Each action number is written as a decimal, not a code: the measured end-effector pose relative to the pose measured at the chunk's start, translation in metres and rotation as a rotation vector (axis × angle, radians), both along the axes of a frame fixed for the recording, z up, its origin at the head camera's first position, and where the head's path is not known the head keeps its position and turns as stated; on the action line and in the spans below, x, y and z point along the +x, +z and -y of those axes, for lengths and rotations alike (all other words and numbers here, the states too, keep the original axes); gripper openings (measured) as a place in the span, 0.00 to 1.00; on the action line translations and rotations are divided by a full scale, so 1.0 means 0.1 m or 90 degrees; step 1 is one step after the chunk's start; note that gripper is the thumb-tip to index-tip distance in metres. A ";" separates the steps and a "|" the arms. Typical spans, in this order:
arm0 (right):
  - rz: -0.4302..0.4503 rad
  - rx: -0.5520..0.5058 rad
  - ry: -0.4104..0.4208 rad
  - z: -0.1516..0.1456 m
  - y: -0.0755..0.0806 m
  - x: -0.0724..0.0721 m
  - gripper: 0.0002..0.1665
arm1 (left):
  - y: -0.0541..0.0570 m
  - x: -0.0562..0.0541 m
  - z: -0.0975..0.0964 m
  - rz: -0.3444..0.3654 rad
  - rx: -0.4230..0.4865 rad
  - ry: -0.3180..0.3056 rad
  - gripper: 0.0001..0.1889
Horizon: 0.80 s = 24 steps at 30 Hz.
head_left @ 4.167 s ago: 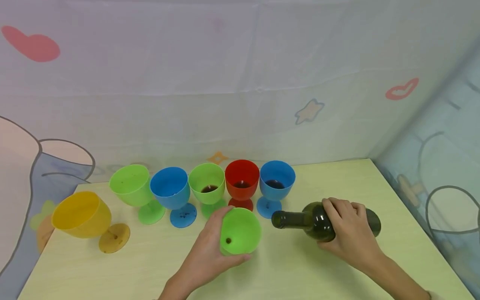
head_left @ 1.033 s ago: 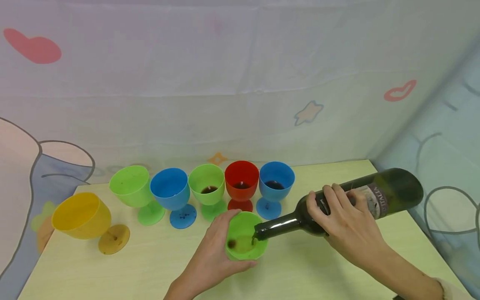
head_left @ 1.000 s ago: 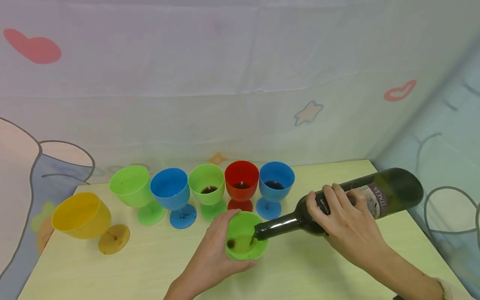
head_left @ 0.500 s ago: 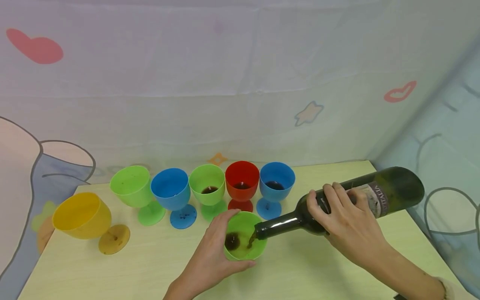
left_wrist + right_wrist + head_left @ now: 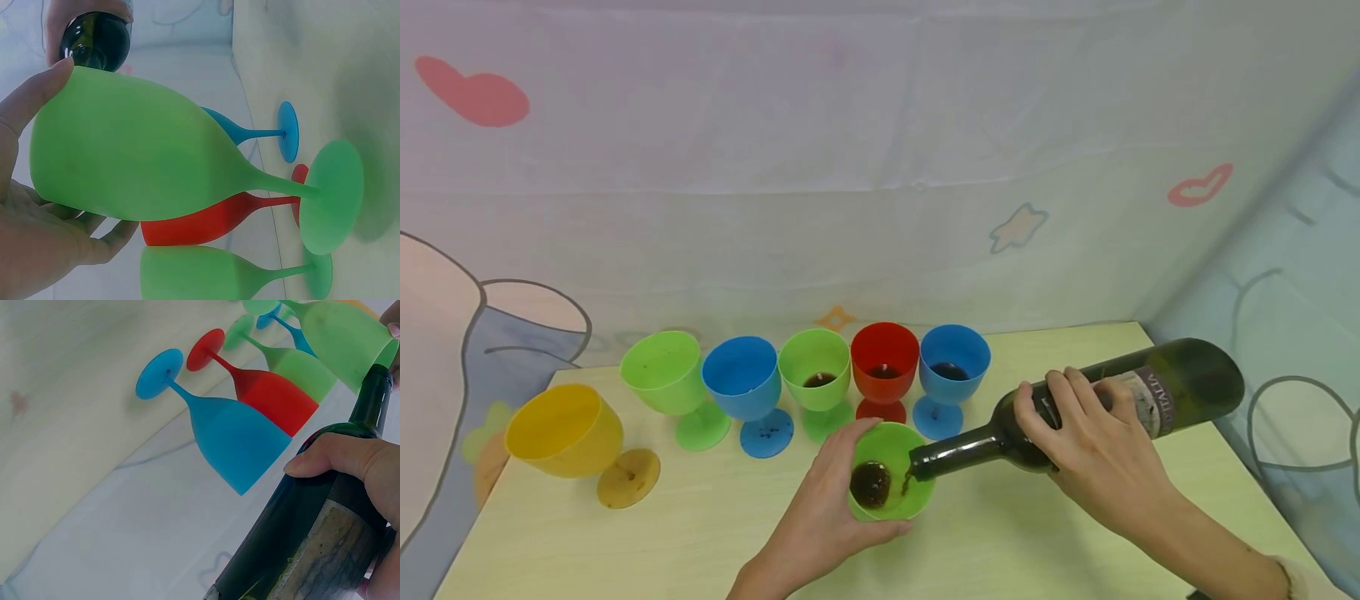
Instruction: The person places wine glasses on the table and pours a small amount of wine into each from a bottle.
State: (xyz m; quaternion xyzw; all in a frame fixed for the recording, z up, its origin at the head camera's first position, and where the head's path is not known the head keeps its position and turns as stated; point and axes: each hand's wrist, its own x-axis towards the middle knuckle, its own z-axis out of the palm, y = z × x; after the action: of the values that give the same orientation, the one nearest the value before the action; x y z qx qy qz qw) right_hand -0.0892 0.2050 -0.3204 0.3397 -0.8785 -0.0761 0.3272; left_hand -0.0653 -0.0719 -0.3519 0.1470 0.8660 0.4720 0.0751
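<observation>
My left hand (image 5: 812, 512) holds a light green plastic goblet (image 5: 887, 442) by its bowl, thumb and fingers around the sides. In the left wrist view, the goblet (image 5: 137, 150) shows its stem and round foot over the table. Gripped in my right hand (image 5: 1097, 458) is a dark green wine bottle (image 5: 1195, 383) with a label, tilted neck down. Its mouth (image 5: 921, 462) lies at the goblet's right rim, and a thin stream of dark liquid runs from it. A dark pool (image 5: 871, 484) sits in the bowl's left side.
Behind my hands stand a blue goblet (image 5: 955, 387), a red goblet (image 5: 883, 387) and a green goblet (image 5: 805, 396), each with dark liquid. Further left are another blue goblet (image 5: 745, 400), a green one (image 5: 666, 387) and a yellow one (image 5: 568, 450). A patterned cloth (image 5: 880, 167) hangs behind the table.
Since the oldest frame, the bottle's base has risen and its mouth has moved left over the goblet. Over the last second, the dark pool in the bowl has grown; both hands stay nearly still.
</observation>
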 end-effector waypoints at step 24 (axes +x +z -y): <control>0.026 -0.016 -0.006 -0.01 -0.05 0.01 0.46 | 0.00 -0.02 0.00 0.008 0.025 0.004 0.46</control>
State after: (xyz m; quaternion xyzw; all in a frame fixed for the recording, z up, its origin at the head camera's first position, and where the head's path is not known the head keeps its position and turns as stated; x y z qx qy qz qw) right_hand -0.0886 0.2065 -0.3258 0.3330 -0.8874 -0.0597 0.3132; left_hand -0.0669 -0.0720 -0.3519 0.1427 0.8566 0.4899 0.0765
